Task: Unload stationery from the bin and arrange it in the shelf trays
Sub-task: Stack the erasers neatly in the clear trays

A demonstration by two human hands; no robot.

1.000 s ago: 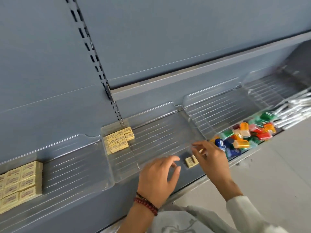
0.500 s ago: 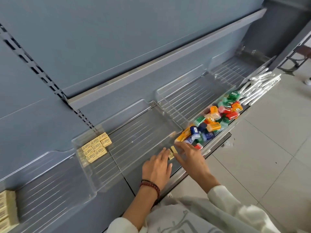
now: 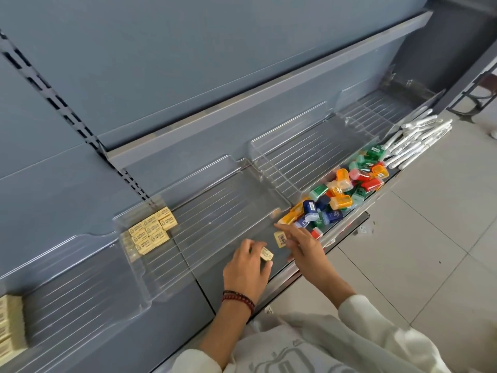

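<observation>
Where the loose white sleeve (image 3: 376, 325) ends, a bracelet of dark red beads (image 3: 238, 298) is seen on the left wrist. A small yellow eraser (image 3: 266, 255), block-shaped and paper-wrapped, is gripped in the curled fingers and thumb of the left hand (image 3: 246, 270). Just to its right, the right hand (image 3: 305, 247) is held with its fingers mostly straight, and a second eraser (image 3: 279, 239), turned to show a printed barcode, is met at its fingertips; whether it is pinched cannot be told. Both erasers are held over the grey metal shelf (image 3: 285, 278), at the front right corner of a clear plastic tray (image 3: 215, 211) with a ribbed floor. A neat block of matching erasers (image 3: 152, 232) is packed into that tray's back left corner. At the far left, a taller stack of erasers (image 3: 10, 327) is set in a neighbouring tray (image 3: 80, 278). Beyond the right hand, glossy translucent plastic cases (image 3: 338, 195) in orange, green, red and blue are heaped along the shelf front. Farther on, slim white pens (image 3: 416, 141) are laid side by side, next to two more ribbed clear trays (image 3: 295, 157).
</observation>
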